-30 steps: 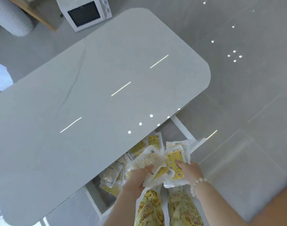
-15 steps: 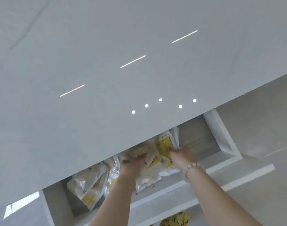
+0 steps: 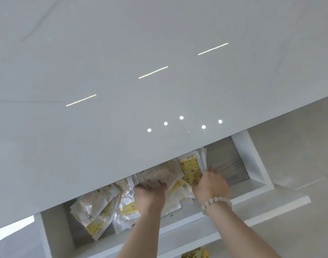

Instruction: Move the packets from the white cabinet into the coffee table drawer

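Note:
The coffee table drawer (image 3: 252, 161) is pulled out below the glossy white tabletop (image 3: 122, 90). Several white and yellow packets (image 3: 96, 211) lie inside it, some hidden under the tabletop's edge. My left hand (image 3: 150, 192) reaches into the drawer with its fingers on a clear packet of pale wafers (image 3: 163, 174). To its right, my right hand (image 3: 211, 183), with a bead bracelet at the wrist, is on a yellow patterned packet (image 3: 191, 168). Both hands are blurred, and I cannot make out whether their fingers curl round the packets.
The tabletop overhangs the back part of the drawer. The drawer's right end shows bare grey wood floor (image 3: 224, 161). The white drawer front (image 3: 196, 231) runs across below my forearms. Pale floor (image 3: 299, 127) lies to the right.
The view has dropped close to the tabletop. Both hands, which gripped a bundle of packets above the drawer a second ago, have moved down and forward into it with the packets.

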`<action>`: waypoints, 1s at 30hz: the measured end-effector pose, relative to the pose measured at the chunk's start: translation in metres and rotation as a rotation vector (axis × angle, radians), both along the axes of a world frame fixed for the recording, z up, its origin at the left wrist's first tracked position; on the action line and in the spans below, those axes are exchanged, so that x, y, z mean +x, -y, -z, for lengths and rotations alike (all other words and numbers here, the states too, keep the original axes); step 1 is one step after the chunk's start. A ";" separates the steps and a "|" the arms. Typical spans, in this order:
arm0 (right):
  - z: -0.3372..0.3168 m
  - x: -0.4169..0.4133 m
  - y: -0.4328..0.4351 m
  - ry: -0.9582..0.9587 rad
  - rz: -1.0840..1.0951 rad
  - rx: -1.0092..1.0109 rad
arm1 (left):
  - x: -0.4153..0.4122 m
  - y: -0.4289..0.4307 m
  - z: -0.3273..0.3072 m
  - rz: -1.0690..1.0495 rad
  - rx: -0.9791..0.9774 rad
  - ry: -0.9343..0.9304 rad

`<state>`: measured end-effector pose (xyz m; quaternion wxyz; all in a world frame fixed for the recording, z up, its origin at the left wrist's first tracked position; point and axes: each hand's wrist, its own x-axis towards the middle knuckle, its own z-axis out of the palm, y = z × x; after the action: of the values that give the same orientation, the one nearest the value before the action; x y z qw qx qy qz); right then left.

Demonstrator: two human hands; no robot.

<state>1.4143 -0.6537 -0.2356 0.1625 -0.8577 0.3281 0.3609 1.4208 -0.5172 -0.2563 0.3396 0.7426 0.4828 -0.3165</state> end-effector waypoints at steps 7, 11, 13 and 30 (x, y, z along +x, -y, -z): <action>-0.095 0.006 0.004 0.127 -0.387 0.034 | 0.007 -0.023 -0.105 0.792 -0.035 -0.026; -0.195 0.024 0.000 0.245 -0.558 0.054 | 0.036 -0.042 -0.213 1.094 0.029 0.086; -0.257 0.037 -0.004 0.350 -0.600 0.056 | 0.054 -0.055 -0.271 1.166 0.111 0.139; -0.575 0.102 -0.101 0.912 -1.020 -0.046 | 0.077 -0.138 -0.583 0.907 0.658 0.700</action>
<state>1.5168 -0.5526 0.3394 0.0759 -0.9746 -0.2105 -0.0120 1.4981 -0.3788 0.3263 0.0650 0.9964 0.0549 -0.0043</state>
